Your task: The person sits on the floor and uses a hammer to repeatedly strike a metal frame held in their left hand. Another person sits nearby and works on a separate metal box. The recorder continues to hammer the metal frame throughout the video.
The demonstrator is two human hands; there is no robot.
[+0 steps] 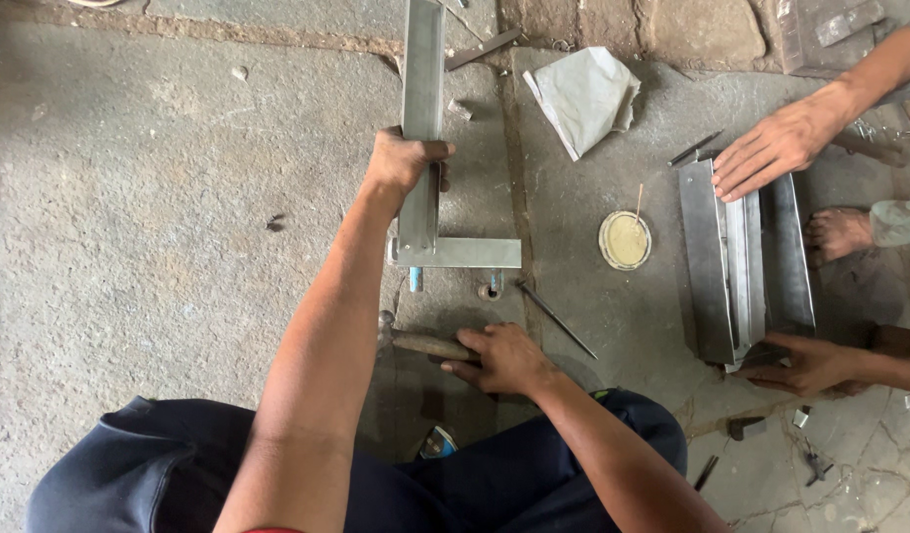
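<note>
You are gripping the upright steel channel (pixel 421 118) with your left hand (pixel 401 163) while your right hand (pixel 504 357) is closing on the hammer (pixel 425 344); a glancing blow risks striking your left fingers.

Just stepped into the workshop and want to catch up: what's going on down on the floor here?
The person wearing the camera grips an upright metal channel with the left hand, where it meets a shorter piece in an L on the concrete floor. The right hand holds a wooden-handled hammer low by the floor. To the right, another person's hands rest on a stack of folded metal pieces. A small round dish of yellowish paste sits between them.
</note>
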